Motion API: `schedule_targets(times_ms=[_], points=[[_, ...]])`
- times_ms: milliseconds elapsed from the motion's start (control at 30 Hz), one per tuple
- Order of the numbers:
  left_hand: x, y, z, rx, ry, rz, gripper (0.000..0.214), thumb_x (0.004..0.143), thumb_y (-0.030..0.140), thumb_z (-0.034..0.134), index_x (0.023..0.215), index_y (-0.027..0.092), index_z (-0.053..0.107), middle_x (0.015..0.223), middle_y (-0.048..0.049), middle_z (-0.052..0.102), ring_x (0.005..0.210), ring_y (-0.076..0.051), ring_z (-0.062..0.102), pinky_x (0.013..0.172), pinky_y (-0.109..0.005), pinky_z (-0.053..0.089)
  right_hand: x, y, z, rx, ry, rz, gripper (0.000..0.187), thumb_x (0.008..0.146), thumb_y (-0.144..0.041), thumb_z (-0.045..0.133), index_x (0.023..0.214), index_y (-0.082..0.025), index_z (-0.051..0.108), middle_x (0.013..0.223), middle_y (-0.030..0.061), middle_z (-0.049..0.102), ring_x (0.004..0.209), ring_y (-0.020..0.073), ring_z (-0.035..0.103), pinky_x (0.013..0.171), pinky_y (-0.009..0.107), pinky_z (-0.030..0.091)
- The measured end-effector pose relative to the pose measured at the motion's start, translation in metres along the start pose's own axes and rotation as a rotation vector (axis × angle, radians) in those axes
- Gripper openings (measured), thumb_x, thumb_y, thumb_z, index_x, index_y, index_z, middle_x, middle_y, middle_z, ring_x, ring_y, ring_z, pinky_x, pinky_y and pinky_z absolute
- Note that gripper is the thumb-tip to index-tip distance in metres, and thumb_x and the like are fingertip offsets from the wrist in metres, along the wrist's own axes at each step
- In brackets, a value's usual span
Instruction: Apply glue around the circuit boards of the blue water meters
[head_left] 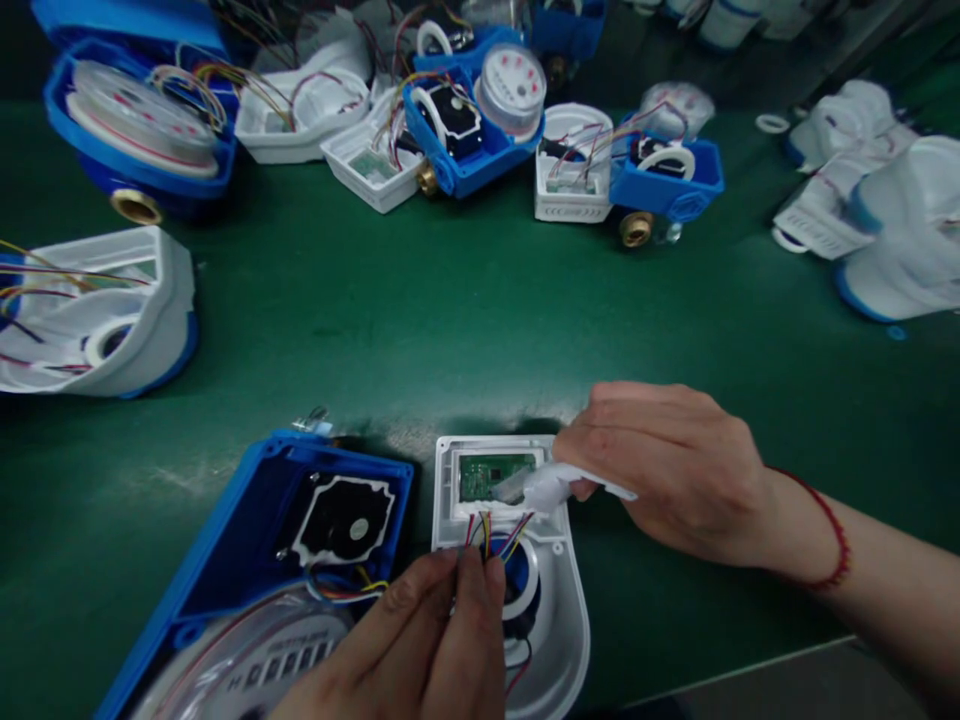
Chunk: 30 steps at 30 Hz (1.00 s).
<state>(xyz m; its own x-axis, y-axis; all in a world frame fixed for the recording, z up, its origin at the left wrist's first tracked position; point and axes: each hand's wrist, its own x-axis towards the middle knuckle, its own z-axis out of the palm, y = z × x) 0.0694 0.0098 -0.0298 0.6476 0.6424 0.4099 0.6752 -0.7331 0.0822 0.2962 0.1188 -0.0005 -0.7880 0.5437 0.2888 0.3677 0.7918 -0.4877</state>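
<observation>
An open blue water meter housing lies at the near left, with a black motor part and a dial face inside. Beside it lies its white cover, holding a green circuit board and coloured wires. My left hand pinches those wires just below the board, fingers closed. My right hand rests at the cover's top right corner and grips a white tube whose tip lies over the board. A red string circles my right wrist.
Several more opened meters, blue housings and white covers with loose wires line the far edge of the green mat. A white cover lies at the left. White shells are piled at the right. The table edge runs near the bottom right.
</observation>
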Motion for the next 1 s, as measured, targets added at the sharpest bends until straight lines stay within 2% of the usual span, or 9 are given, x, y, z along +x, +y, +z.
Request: schedule_targets(times_ms=[67,233,400,500,600,733,900,967,1000], points=[[0.002,0.001,0.0,0.002,0.054,-0.018,0.034,0.087,0.002,0.033,0.099,0.011,0.063,0.104,-0.0011,0.065,0.098,-0.013,0.059,0.111,-0.028,0.029,-0.003,0.0,-0.005,-0.029,-0.008,-0.018,0.029,0.095,-0.007,0.033,0.079,-0.011,0.058,0.071,0.0066,0.06,0.067,0.0137,0.053,0.06,0.028,0.039],[0.013,0.004,-0.013,-0.018,-0.131,-0.042,0.031,0.09,0.009,0.034,0.102,0.015,0.062,0.104,0.0,0.067,0.1,-0.015,0.059,0.109,-0.026,0.029,-0.003,0.0,-0.014,-0.161,-0.061,-0.082,0.033,0.096,-0.011,0.033,0.076,-0.012,0.058,0.068,0.0049,0.057,0.063,0.0138,0.046,0.057,0.028,0.034],[0.013,0.008,-0.021,-0.026,-0.154,-0.061,0.032,0.09,0.012,0.035,0.108,0.015,0.062,0.113,-0.0016,0.066,0.109,-0.018,0.057,0.114,-0.033,0.02,0.005,-0.004,-0.018,-0.243,-0.094,-0.151,0.036,0.097,-0.012,0.031,0.074,-0.012,0.059,0.065,0.0036,0.054,0.058,0.0148,0.036,0.054,0.029,0.029],[0.006,0.012,-0.022,-0.02,-0.194,-0.061,0.031,0.092,0.019,0.039,0.116,0.017,0.058,0.121,-0.0033,0.062,0.113,-0.019,0.056,0.116,-0.038,0.014,0.01,-0.006,-0.015,-0.242,-0.069,-0.18,0.035,0.095,-0.011,0.032,0.072,-0.012,0.059,0.063,0.003,0.052,0.058,0.0148,0.035,0.054,0.028,0.028],[-0.001,0.018,-0.02,0.003,-0.194,-0.082,0.029,0.09,0.017,0.045,0.116,0.016,0.058,0.122,-0.0043,0.062,0.114,-0.019,0.056,0.116,-0.038,0.014,0.013,-0.007,-0.008,-0.217,-0.055,-0.177,0.036,0.093,-0.008,0.031,0.069,-0.013,0.058,0.061,0.0026,0.05,0.058,0.0144,0.036,0.053,0.027,0.028],[-0.005,0.021,-0.016,0.005,-0.188,-0.111,0.03,0.093,0.025,0.042,0.117,0.017,0.057,0.125,-0.0055,0.06,0.12,-0.021,0.052,0.116,-0.039,0.015,0.012,-0.008,0.0,-0.172,-0.019,-0.153,0.036,0.092,-0.006,0.03,0.068,-0.013,0.057,0.061,0.0027,0.051,0.058,0.0135,0.037,0.054,0.026,0.03],[-0.004,0.013,-0.02,0.127,-0.28,0.096,0.039,0.092,0.036,0.041,0.123,0.014,0.052,0.125,-0.0116,0.059,0.116,-0.024,0.055,0.116,-0.042,0.007,0.011,-0.009,0.003,-0.168,0.001,-0.153,0.037,0.093,-0.008,0.03,0.068,-0.013,0.057,0.062,0.0029,0.053,0.058,0.0134,0.037,0.054,0.025,0.031],[-0.004,0.013,-0.021,0.13,-0.275,0.101,0.04,0.092,0.042,0.039,0.118,0.015,0.054,0.124,-0.0125,0.06,0.115,-0.024,0.056,0.116,-0.041,0.006,0.011,-0.009,0.005,-0.17,0.018,-0.161,0.039,0.095,-0.009,0.029,0.068,-0.013,0.057,0.062,0.0029,0.053,0.058,0.0136,0.037,0.054,0.025,0.031],[-0.005,0.015,-0.02,0.112,-0.262,0.056,0.039,0.092,0.044,0.038,0.113,0.016,0.055,0.124,-0.0127,0.06,0.117,-0.024,0.055,0.116,-0.041,0.007,0.012,-0.009,0.006,-0.172,0.028,-0.169,0.039,0.095,-0.01,0.029,0.068,-0.013,0.057,0.062,0.0029,0.053,0.058,0.0137,0.037,0.054,0.026,0.031]])
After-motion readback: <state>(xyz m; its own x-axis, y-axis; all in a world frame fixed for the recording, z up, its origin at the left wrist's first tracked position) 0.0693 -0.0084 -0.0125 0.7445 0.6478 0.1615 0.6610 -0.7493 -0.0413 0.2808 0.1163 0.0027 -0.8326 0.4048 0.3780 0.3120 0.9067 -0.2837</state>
